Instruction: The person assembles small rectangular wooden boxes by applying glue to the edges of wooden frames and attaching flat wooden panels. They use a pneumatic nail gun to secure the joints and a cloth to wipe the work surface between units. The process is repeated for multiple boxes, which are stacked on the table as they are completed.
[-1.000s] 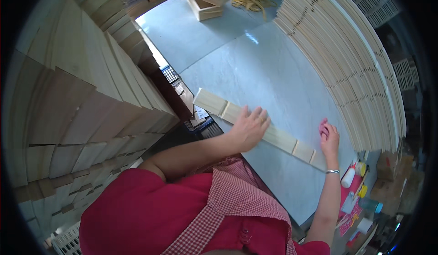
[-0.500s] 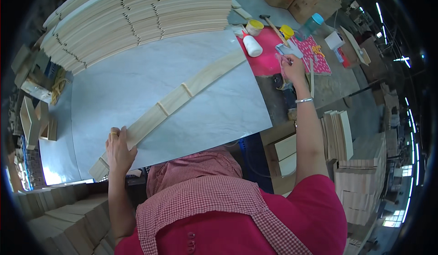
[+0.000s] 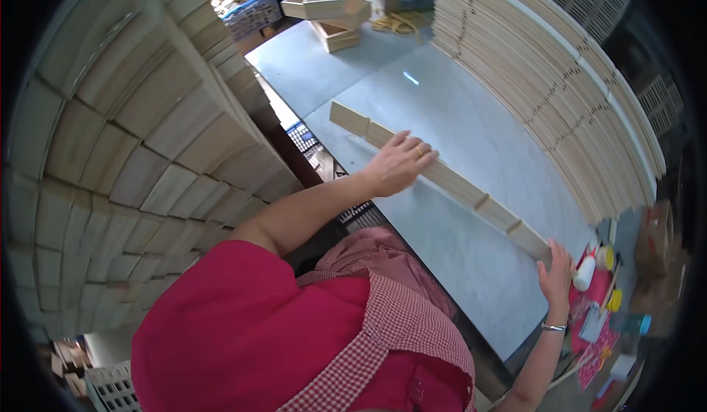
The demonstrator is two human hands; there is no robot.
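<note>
Plank (image 3: 460, 185) held: left hand (image 3: 400, 167) partway along, right hand (image 3: 557, 278) at end.

Nothing legible: no word, number or sign can be made out — neither on the white bottle (image 3: 584, 273) right of the table (image 3: 471, 268), nor on the blue-sided box (image 3: 254, 16) beyond its far end.
</note>
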